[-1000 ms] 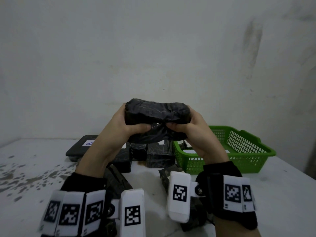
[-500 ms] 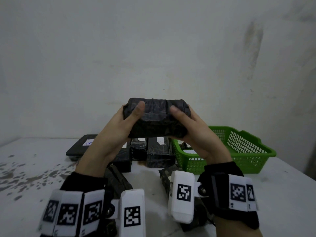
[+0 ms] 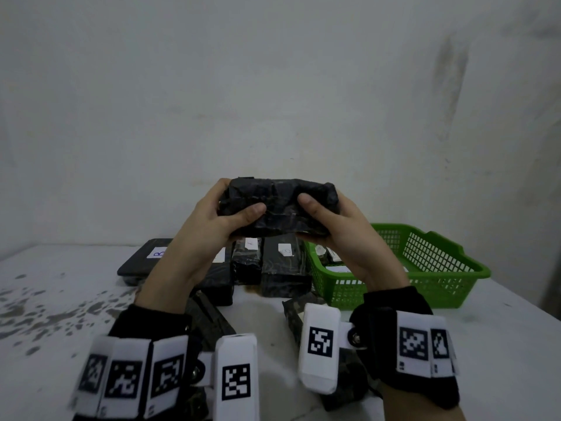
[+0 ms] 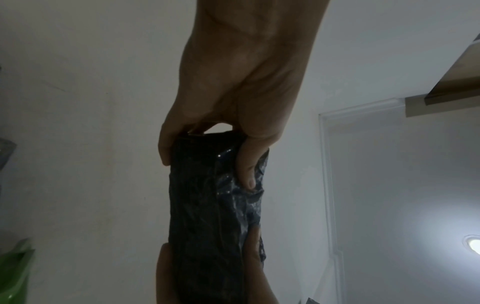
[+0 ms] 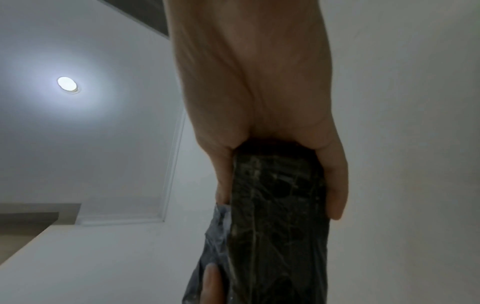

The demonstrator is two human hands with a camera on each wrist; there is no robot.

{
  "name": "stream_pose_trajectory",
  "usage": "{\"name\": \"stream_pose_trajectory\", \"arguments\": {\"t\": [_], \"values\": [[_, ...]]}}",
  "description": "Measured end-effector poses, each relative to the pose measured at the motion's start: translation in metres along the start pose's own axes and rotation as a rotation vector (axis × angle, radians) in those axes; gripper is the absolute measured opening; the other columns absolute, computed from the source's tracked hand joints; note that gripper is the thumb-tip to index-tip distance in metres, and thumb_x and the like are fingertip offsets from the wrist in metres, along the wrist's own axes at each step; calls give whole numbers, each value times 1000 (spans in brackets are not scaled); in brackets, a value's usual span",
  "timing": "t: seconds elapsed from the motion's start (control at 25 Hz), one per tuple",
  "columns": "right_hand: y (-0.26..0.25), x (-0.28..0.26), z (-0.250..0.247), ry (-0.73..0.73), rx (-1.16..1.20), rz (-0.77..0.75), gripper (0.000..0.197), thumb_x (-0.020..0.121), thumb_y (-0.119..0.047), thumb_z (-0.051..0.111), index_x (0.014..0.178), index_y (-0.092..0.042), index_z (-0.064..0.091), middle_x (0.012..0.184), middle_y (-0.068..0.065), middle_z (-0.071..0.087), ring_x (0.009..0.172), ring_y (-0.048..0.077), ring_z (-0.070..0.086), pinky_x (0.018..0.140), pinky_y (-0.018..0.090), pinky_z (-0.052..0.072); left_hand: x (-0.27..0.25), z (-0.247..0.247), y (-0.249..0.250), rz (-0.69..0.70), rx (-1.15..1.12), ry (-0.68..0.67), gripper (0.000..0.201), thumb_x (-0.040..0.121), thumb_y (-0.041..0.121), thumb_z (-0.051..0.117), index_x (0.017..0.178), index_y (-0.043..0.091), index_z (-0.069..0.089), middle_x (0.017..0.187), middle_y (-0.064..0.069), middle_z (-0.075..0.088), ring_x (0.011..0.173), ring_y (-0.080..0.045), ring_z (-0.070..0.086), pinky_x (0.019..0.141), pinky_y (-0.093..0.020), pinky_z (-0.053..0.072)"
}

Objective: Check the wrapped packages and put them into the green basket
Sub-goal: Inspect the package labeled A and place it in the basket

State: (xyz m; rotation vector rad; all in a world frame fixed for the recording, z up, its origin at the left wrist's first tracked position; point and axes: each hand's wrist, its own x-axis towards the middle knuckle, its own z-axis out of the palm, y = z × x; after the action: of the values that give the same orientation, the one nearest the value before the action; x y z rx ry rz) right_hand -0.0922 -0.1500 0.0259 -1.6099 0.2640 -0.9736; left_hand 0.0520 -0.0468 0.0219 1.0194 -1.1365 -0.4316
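Between the earlier views and this one, the black wrapped package [image 3: 277, 208] was turned over in the air above the desk [image 3: 54, 299], and both thumbs came onto its near face. The left hand [image 3: 209, 220] and right hand [image 3: 337, 229] each gripped one end, fingers curled behind it. Checking seemed unfinished; the green basket [image 3: 440, 268] waited to the right.

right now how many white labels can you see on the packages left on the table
3: one marked B on the flat package far left, two on upright packages beside the green basket. Hands may hide more.
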Motion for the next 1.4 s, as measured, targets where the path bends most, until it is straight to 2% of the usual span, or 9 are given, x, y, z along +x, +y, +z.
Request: {"name": "stream_pose_trajectory", "arguments": {"t": [0.2, 0.32, 0.48, 0.6, 0.72, 1.0, 1.16, 1.28, 1.4], "values": [[-1, 1, 5, 59, -5, -51, 7, 89, -12, 57, 92, -16, 54, 88, 0, 63, 83, 14, 64, 79, 33, 56, 0, 3, -1, 23, 26, 20, 15, 81, 7, 60, 83, 20, 53, 75, 10, 67, 75, -6, 66, 75, -26, 56], [-1, 1, 9, 69, -39, -109, 9, 88, -9, 59, 88, -17, 53, 87, 3, 60, 85, 18, 61, 81, 35, 54, -1, 5, 0, 47, 28, 30, 14, 78, 13, 63, 81, 21, 52, 75, 9, 65, 84, -14, 63, 86, -37, 52], [-1, -1, 4, 35, 16, -190, 22, 83, -13, 66, 101, -19, 56, 97, 0, 61, 92, 13, 62, 77, 22, 52, 1, 3, 0, 90, 14, 32, 39, 68, 15, 77, 96, 26, 52, 93, 5, 61, 96, -14, 60, 90, -31, 49], [-1, -1, 2, -9, 105, -121, 41, 74, -27, 65, 113, -25, 55, 106, -2, 63, 96, 9, 64, 85, 25, 49, 4, 3, -2, 70, 10, 67, 41, 82, 0, 62, 108, 26, 44, 96, 6, 56, 91, -8, 58, 84, -24, 47], [0, 1, 1, 3, 136, -103, 46, 72, -24, 72, 115, -23, 56, 109, 2, 62, 97, 12, 64, 87, 28, 48, 4, 3, -2, 56, 34, 73, 47, 86, -2, 54, 119, 25, 34, 95, 8, 53, 86, -6, 56, 87, -26, 45], [-1, -2, -6, -58, -1, -138, 59, 76, 15, 59, 121, -21, 49, 115, -5, 57, 99, 5, 59, 75, 14, 50, 4, -5, -5, 78, 100, -2, 70, 53, 6, 62, 117, 29, 45, 103, 8, 58, 86, -3, 61, 81, -24, 52], [-1, -1, -5, 7, -22, -104, 59, 78, 9, 62, 128, -18, 46, 114, -5, 58, 99, 5, 58, 77, 13, 50, 5, -6, -6, 72, 110, 38, 65, 51, 8, 66, 109, 30, 49, 105, 6, 59, 84, 1, 63, 78, -20, 53], [0, 1, -4, 72, -19, -61, 53, 80, 0, 65, 126, -21, 48, 111, -4, 57, 107, 15, 58, 92, 28, 50, 6, -3, -8, 70, 142, 84, 62, 55, 1, 77, 103, 29, 50, 104, 5, 59, 88, -3, 61, 77, -18, 53], [2, 1, -3, 73, -17, -23, 51, 82, -4, 65, 126, -21, 47, 112, -2, 56, 107, 17, 58, 92, 31, 50, 7, 0, -10, 58, 173, 111, 54, 68, -8, 72, 102, 25, 47, 99, 6, 57, 89, -8, 59, 82, -25, 51]]}}
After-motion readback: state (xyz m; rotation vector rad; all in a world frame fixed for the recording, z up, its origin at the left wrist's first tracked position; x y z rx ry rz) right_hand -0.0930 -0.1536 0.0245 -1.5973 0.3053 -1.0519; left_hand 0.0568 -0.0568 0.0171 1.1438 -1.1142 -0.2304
